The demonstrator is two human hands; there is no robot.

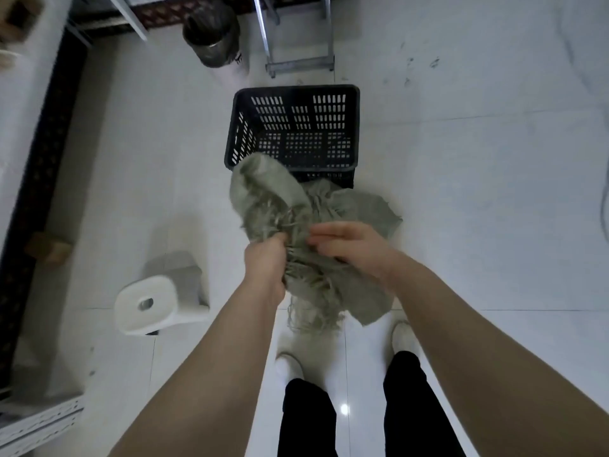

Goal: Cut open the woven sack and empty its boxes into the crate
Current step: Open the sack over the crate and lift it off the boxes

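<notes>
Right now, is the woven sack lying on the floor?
No, the left hand grips the woven sack in the air.

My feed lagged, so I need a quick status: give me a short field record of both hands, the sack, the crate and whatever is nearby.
left hand: grips the bunched sack
right hand: fingers straight, lying on the sack
sack: crumpled, frayed threads hanging, held off the floor in front of the crate
crate: black, on the floor; no boxes visible inside; near-left corner hidden by the sack
boxes: none in view
nearby: white stool to the left; bin beyond the crate
</notes>
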